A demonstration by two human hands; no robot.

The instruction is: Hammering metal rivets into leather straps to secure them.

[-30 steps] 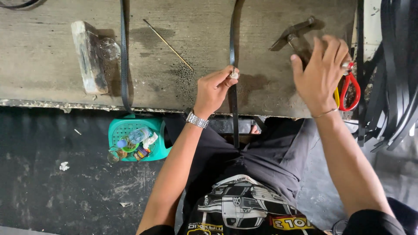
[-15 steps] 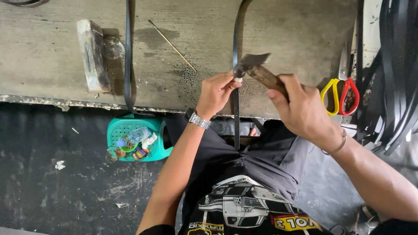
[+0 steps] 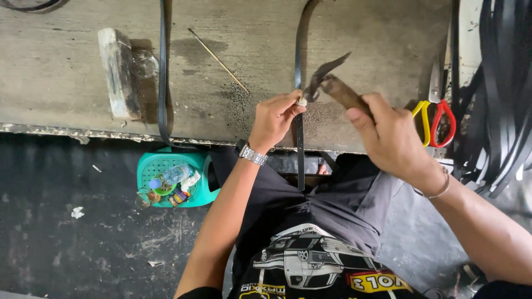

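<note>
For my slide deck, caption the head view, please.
Left hand pins a dark strap on the bench while right hand holds a hammer.

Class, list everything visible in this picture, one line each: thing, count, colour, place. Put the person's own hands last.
hammer: one, dark head, brown handle, over the bench, right hand gripping it.
centre strap: one, black, across the bench, hanging off its edge.
left strap: one, black, across the bench.
scissors: one, yellow and red handles, bench right.
thin stick: one, brown, mid bench.
block: one, pale, bench left.
basket: one, teal, on the floor.
bench: one, grey.
strap bundle: several, black, far right.
left hand: pinching a small piece on the centre strap.
right hand: around the hammer handle.
</note>
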